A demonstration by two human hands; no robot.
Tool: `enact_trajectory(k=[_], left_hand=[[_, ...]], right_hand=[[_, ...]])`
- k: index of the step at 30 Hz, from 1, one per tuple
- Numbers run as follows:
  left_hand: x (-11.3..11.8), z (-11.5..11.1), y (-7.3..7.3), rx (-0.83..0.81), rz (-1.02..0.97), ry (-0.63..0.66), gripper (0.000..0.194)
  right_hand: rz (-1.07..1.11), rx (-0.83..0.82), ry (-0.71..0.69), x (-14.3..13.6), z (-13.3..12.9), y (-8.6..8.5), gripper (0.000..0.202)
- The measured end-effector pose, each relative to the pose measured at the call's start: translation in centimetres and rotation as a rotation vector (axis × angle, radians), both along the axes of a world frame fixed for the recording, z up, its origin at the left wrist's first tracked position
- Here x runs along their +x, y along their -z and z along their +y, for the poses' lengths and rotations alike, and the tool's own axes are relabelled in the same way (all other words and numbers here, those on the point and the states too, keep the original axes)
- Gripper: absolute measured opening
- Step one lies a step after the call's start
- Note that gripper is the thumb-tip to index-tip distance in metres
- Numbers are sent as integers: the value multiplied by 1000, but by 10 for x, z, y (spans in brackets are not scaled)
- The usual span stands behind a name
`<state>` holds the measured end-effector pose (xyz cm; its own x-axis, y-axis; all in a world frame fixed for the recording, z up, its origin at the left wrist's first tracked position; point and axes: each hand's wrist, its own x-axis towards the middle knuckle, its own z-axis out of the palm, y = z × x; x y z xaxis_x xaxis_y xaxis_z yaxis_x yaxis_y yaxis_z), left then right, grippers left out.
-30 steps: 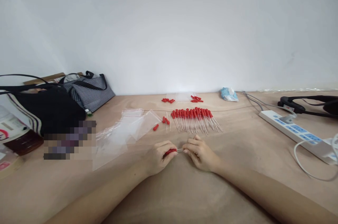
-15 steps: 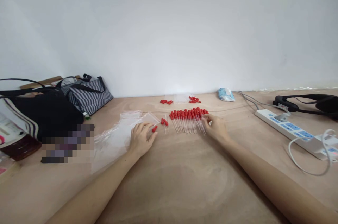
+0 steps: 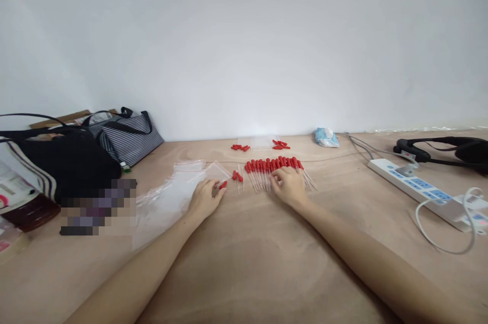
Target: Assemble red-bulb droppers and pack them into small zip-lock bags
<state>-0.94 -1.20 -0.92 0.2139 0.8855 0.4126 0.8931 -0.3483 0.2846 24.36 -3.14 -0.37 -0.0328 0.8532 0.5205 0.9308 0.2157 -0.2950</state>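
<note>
My left hand [image 3: 206, 198] is closed on a dropper whose red bulb [image 3: 223, 184] sticks out by the fingertips. It rests at the right edge of the clear plastic bags [image 3: 171, 193]. My right hand [image 3: 288, 185] lies over the row of red-capped droppers [image 3: 267, 165], its fingers bent at their clear stems; whether it pinches one is hidden. A few loose droppers [image 3: 239, 176] lie between the hands. Farther back, more red bulbs [image 3: 240, 147] flank a group of clear tubes [image 3: 261, 144] near the wall.
A striped bag [image 3: 133, 136] and a black bag [image 3: 72, 161] stand at the left. A blue-white packet [image 3: 326, 137] sits by the wall. On the right are a power strip [image 3: 419, 186] with cables and a black headset [image 3: 438, 148].
My right hand has moved left from the right end of the dropper row to its middle. Droppers at the right end now show, fanned out. My left hand has barely shifted.
</note>
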Motion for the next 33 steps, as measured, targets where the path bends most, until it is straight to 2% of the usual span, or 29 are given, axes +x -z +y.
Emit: enact_trajectory(k=[3,7,11,19,23,26,29,33], left_hand=[[2,1,1,9,-26,9,24],[2,1,5,30,-71,26,20],[1,-1,6,84,-89,53,15],[3,-7,-1,106,-40,59,11],[5,-10,-3,103,-89,88,6],[7,-14,-3,76,-172,153,4],[12,-21,-1,8,-230,225,8],[22,-35,0,-55,-210,341,18]], right_hand=[[-49,-106,-83,-44,1,-4,22],[-46,-151,-17,-79,11,-5,24],[-45,-211,60,-90,18,-5,22],[-117,-330,97,-102,15,-14,21],[-164,-371,73,-95,-2,-22,25],[-243,-433,14,-74,-25,-24,27],[-293,-434,-93,-46,-51,-19,24],[-166,-316,-169,-20,-67,-4,15]])
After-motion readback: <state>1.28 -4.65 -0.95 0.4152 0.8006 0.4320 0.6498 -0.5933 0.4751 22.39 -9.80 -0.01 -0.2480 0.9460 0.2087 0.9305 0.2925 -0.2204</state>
